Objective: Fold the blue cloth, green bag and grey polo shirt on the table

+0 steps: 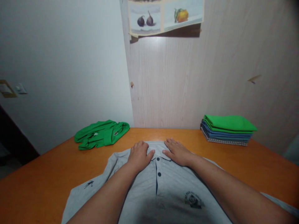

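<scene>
A grey polo shirt (173,180) lies spread face up on the table, its collar toward the wall. Two dark buttons fasten the placket, and a dark printed emblem shows on the chest. My left hand (139,155) rests on the left side of the collar, thumb stretched toward the middle. On the collar's right side, my right hand (177,151) lies flat with its fingers extended. Both hands press on the fabric without gripping it. The forearms cover parts of the shirt's sides, and its lower end runs out of view.
A crumpled green garment (102,133) lies at the back left of the orange-brown table (56,165). At the back right stands a stack of folded clothes (227,130), bright green on top, blue and checked below. A wood-grain panel (165,84) rises behind the table.
</scene>
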{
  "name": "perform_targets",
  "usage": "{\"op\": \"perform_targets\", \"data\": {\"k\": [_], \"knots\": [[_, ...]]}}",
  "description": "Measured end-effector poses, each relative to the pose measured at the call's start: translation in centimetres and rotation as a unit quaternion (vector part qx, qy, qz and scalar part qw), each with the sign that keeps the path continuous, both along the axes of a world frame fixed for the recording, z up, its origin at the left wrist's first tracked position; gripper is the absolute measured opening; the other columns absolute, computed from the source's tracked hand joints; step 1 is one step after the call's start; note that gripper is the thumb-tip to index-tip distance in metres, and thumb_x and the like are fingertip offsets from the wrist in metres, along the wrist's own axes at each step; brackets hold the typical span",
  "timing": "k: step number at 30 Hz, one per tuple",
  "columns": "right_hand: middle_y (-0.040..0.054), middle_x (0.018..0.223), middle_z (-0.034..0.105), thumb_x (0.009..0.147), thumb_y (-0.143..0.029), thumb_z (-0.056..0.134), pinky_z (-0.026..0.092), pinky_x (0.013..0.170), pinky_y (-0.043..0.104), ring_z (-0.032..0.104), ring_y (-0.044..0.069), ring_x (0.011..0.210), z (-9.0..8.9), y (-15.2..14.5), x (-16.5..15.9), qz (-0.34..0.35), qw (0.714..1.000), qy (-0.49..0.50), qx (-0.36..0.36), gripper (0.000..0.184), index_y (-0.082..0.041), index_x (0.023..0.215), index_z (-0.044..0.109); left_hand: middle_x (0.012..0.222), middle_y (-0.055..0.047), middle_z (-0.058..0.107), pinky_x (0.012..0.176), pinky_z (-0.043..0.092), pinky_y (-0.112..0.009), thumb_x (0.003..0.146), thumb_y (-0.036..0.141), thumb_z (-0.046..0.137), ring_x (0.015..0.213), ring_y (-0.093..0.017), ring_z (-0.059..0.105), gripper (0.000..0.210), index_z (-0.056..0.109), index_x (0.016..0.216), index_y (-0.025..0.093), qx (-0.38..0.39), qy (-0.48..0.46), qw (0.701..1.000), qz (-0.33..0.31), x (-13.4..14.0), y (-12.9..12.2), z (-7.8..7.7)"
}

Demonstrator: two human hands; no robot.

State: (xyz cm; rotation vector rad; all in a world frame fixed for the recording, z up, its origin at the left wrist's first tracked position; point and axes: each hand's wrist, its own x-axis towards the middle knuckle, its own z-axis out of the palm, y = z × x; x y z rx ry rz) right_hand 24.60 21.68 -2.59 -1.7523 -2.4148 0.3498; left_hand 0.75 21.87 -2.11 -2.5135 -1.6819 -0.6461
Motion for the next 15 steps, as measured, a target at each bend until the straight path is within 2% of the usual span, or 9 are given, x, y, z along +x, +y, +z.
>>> {"op": "perform_targets", "data": {"k": [5,8,11,13,15], "knots": [[0.0155,0.167,0.020,0.095,-0.070,0.032,0.011,0.124,0.047,0.012,0.031,0.155,-1.0,0.5,0.5,-0.011,0.999,0.046,0.026,0.087,-0.010,0.158,0.032,0.118,-0.013,0.061,0.093,0.041,-0.042,0.094,0.057,0.049,0.111,-0.031,0.056,0.043,0.063,0.111,0.020,-0.021,0.019,1.000,0.006,0.0,0.0,-0.6],[0.0182,0.158,0.040,0.094,-0.065,0.041,0.024,0.121,0.044,0.033,0.031,0.149,-1.3,1.1,1.0,-0.050,0.988,0.135,0.064,0.080,-0.009,0.150,0.047,0.120,-0.013,0.060,0.095,0.041,-0.043,0.093,0.059,0.049,0.113,-0.032,0.055,0.044,0.063,0.112,0.021,-0.023,0.020,0.999,0.010,0.0,0.1,-0.6],[0.0155,0.137,0.064,0.093,-0.055,0.049,0.040,0.110,0.042,0.056,0.028,0.129,-0.9,1.6,1.8,-0.092,0.951,0.284,0.085,0.057,-0.014,0.130,0.065,0.121,-0.014,0.059,0.096,0.041,-0.043,0.092,0.060,0.049,0.114,-0.032,0.055,0.047,0.062,0.114,0.021,-0.027,0.014,0.999,0.010,0.0,0.3,-0.7],[0.0131,0.120,0.072,0.089,-0.050,0.057,0.046,0.102,0.039,0.062,0.027,0.117,-0.1,1.8,2.6,-0.121,0.919,0.368,0.072,0.043,-0.017,0.112,0.072,0.121,-0.014,0.060,0.096,0.041,-0.044,0.092,0.060,0.049,0.115,-0.033,0.055,0.048,0.062,0.116,0.020,-0.028,0.010,1.000,0.008,0.0,0.4,-0.8],[0.0119,0.103,0.075,0.087,-0.050,0.060,0.052,0.092,0.035,0.066,0.025,0.106,1.0,1.8,3.6,-0.149,0.902,0.402,0.050,0.037,-0.017,0.098,0.072,0.121,-0.014,0.060,0.095,0.041,-0.044,0.092,0.061,0.049,0.116,-0.033,0.055,0.049,0.062,0.116,0.020,-0.027,0.011,1.000,0.008,-0.1,0.6,-1.0]]}}
